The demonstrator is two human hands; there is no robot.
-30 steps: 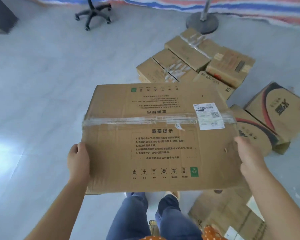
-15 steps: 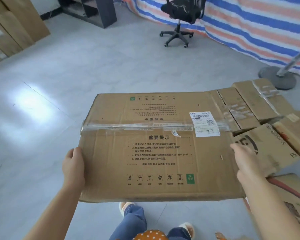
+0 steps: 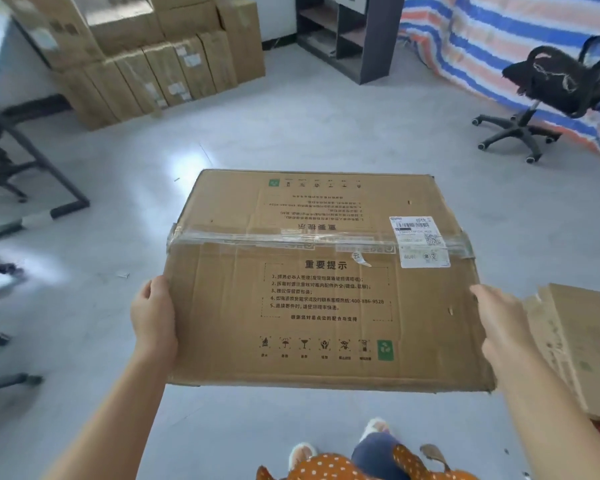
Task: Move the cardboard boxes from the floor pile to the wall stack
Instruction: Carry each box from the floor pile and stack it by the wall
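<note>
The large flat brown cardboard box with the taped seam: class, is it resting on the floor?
No. The large flat brown cardboard box is held above the grey floor, left hand and right hand at its sides.

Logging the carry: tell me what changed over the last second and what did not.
The view swung left, away from the floor pile, now only at the right edge, toward the wall stack, which has come into sight beside the office chair. Unchanged: left hand and right hand hold the taped cardboard box by its sides, level.

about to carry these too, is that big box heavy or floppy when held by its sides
Probably light: the box is held level by a left hand and right hand at its sides. Creased, dented faces suggest some flex; taped seam should hold.
</note>
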